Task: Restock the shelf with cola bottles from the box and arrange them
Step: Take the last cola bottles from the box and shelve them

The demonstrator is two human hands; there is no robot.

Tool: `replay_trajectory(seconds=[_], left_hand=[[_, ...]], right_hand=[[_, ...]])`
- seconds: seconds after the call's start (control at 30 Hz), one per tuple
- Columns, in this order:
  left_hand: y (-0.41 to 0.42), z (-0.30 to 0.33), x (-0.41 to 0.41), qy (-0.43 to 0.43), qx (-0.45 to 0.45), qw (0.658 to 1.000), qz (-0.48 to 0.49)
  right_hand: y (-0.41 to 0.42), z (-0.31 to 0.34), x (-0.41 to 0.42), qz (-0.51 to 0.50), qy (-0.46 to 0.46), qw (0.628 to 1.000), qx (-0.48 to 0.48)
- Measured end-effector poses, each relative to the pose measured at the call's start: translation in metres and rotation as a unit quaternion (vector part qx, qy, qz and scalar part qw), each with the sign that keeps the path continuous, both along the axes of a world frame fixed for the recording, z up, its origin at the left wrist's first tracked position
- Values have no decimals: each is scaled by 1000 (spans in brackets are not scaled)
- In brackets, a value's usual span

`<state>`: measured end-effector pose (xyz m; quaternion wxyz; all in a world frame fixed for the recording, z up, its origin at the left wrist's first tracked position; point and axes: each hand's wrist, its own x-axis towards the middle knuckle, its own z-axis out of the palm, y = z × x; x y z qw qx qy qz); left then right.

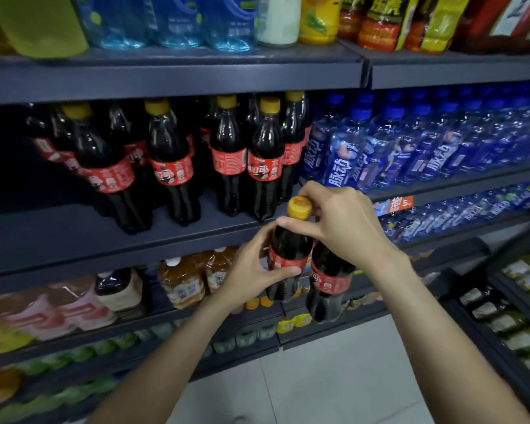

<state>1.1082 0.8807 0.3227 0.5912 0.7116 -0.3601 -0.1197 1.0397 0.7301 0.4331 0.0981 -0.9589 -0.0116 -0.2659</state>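
Two cola bottles hang in front of the dark shelf (74, 240). My right hand (343, 228) grips both by their necks: the left cola bottle (288, 249) with its yellow cap showing, and a second cola bottle (329, 280) whose top is hidden under my palm. My left hand (254, 270) curls around the red label of the left bottle. Several cola bottles (172, 166) with yellow caps stand on the shelf above and behind. The left part of that shelf row is dark, with bare shelf surface in front. No box is in view.
Blue drink bottles (410, 142) fill the shelf to the right of the colas. An upper shelf (196, 71) holds water and juice bottles. Lower shelves carry tea and other drinks (181, 283). A second rack (508, 325) stands at the right, with pale floor (334, 377) between.
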Motion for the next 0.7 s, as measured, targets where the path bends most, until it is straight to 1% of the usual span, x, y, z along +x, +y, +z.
replay_trajectory(seconds=[0.1,0.17,0.23,0.33,0.4,0.47,0.57,0.7], left_hand=[[37,-1,-2,4,-63,994,87],[69,3,4,-22,-93,985,143],[107,9,13,-61,-111,973,192],[167,20,32,-124,-131,951,249],[207,26,51,-163,-130,937,282],[243,31,75,-182,-120,931,294],[283,41,105,-186,-118,931,290],[312,42,143,-164,-109,936,290]], right_hand=[[24,1,6,19,-25,998,55],[46,0,11,32,-55,994,88],[73,-1,19,40,-86,991,91],[118,0,37,49,-131,988,67],[149,2,52,54,-166,982,70],[182,6,67,50,-206,974,82],[228,13,84,17,-277,955,101],[279,19,103,-7,-345,932,113]])
